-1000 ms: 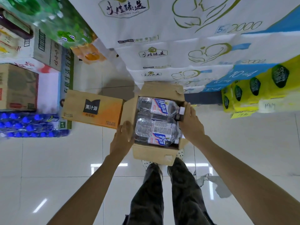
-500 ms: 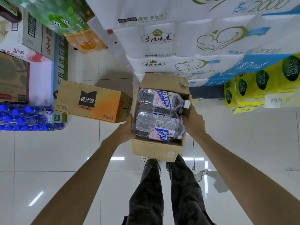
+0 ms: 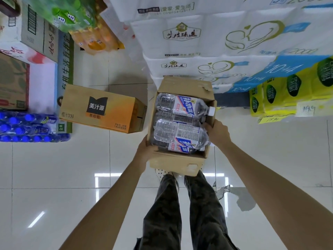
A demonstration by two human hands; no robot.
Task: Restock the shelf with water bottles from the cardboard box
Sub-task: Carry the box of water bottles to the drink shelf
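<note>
An open cardboard box (image 3: pixel 173 162) hangs above the tiled floor in front of my legs, held from both sides. Several clear water bottles (image 3: pixel 180 121) with white and blue labels lie on their sides inside it; one white cap (image 3: pixel 212 111) pokes over the right rim. My left hand (image 3: pixel 146 150) grips the box's left wall near the front corner. My right hand (image 3: pixel 219 131) clasps the right wall, fingers over the rim by the bottles.
An orange juice carton (image 3: pixel 102 109) lies on the floor left of the box. Blue-capped bottle packs (image 3: pixel 27 127) and stacked cartons (image 3: pixel 21 51) fill the far left. White tissue packs (image 3: pixel 225 42) and yellow packs (image 3: pixel 292 91) rise ahead and right. Crumpled plastic wrap (image 3: pixel 234 195) lies by my feet.
Both hands have lifted the box higher and closer to the camera. The right hand slid from the bottle cap down along the right wall.
</note>
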